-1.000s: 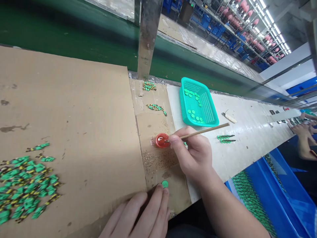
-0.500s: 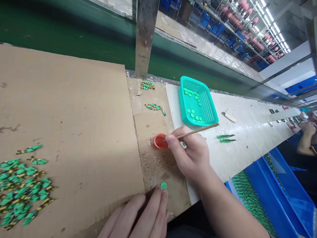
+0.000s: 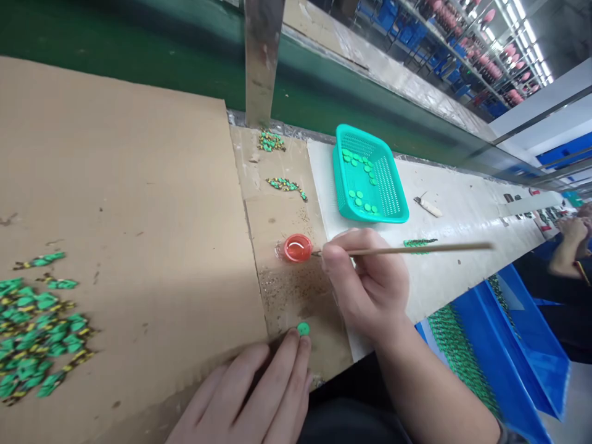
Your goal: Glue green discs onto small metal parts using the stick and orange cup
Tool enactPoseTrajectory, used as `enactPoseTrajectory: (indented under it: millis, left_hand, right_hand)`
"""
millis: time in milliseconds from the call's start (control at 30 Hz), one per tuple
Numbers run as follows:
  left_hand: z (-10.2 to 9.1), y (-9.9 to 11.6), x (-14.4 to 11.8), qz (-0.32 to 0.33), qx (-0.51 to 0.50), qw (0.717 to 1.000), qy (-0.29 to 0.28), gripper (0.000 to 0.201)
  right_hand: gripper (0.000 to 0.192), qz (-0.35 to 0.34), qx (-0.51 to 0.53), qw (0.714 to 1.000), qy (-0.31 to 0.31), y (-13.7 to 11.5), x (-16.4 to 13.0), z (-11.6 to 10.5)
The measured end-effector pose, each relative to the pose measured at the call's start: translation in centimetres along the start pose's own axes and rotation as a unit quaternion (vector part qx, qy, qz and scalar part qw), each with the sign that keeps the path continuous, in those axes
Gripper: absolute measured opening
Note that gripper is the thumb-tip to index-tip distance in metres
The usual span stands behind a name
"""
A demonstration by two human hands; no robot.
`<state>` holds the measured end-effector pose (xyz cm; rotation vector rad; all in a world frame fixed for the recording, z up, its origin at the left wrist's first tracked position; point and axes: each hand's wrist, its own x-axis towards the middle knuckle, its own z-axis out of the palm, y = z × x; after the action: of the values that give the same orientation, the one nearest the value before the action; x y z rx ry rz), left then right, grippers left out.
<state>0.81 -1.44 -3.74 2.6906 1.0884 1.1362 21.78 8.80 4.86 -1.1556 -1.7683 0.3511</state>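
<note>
Green disc [image 3: 303, 328]: light, small, pinned flat by left hand [image 3: 250, 401] fingertips | thin brush [image 3: 407, 249] pinched near ferrule by right hand [image 3: 370, 283] | tip beside red paint cap [image 3: 297, 248]

Thin brush [image 3: 407, 250] — level — beside red cap [image 3: 297, 248]

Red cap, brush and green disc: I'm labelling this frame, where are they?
red cap [image 3: 298, 248], head view, its centre.
brush [image 3: 416, 249], head view, mid-handle.
green disc [image 3: 303, 328], head view, its centre.

Brush [image 3: 407, 249] tip now out of red cap [image 3: 296, 248], handle lowered to level.
</note>
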Motion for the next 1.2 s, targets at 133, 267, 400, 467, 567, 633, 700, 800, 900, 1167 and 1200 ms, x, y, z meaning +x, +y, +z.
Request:
enactPoseTrajectory:
  millis: [133, 267, 400, 467, 567, 633, 700, 800, 900, 1167, 1200]
  left_hand:
    - [-0.8, 0.0, -0.2, 0.008, -0.003, 0.999, -0.038, 0.027]
    - [-1.5, -0.2, -0.1, 0.028, -0.007, 0.998, -0.06, 0.033]
    - [-2.0, -0.6, 0.3, 0.054, -0.008, 0.995, -0.079, 0.034]
    - [-2.2, -0.8, 0.4, 0.063, 0.002, 0.994, -0.089, 0.036]
    - [-2.2, -0.8, 0.4, 0.066, 0.007, 0.993, -0.094, 0.035]
    - [-2.3, -0.8, 0.5, 0.061, 0.004, 0.994, -0.094, 0.034]
    - [-2.2, -0.7, 0.6, 0.056, 0.005, 0.994, -0.094, 0.032]
    - [-2.2, -0.7, 0.7, 0.053, 0.008, 0.994, -0.093, 0.031]
    - [-2.2, -0.5, 0.6, 0.056, 0.006, 0.994, -0.09, 0.031]
    - [-2.0, -0.3, 0.4, 0.046, 0.008, 0.995, -0.089, 0.032]
    - [-2.1, -0.4, 0.4, 0.052, 0.012, 0.995, -0.089, 0.032]
  right_hand:
    - [0.01, 0.05, 0.045, 0.998, 0.019, -1.7, -5.0, -1.0]
    - [0.011, 0.067, 0.028, 0.997, 0.008, -2.8, -9.2, -0.9]
    - [0.009, 0.032, 0.017, 0.999, -0.016, -2.9, -9.7, -0.6]
    - [0.007, 0.029, 0.022, 0.999, -0.032, -2.8, -9.3, -0.6]
    - [0.006, 0.029, 0.022, 0.998, -0.051, -2.8, -9.0, -0.8]
    - [0.007, 0.034, 0.019, 0.998, -0.057, -2.9, -9.0, -0.9]
    - [0.008, 0.045, 0.021, 0.997, -0.059, -2.9, -9.1, -0.9]
    - [0.007, 0.06, 0.025, 0.996, -0.058, -3.0, -9.1, -0.8]
    - [0.007, 0.057, 0.025, 0.996, -0.06, -3.0, -9.0, -0.8]
    - [0.009, 0.058, 0.021, 0.996, -0.059, -3.0, -8.7, -0.7]
    - [0.01, 0.058, 0.018, 0.996, -0.06, -3.1, -8.7, -0.8]
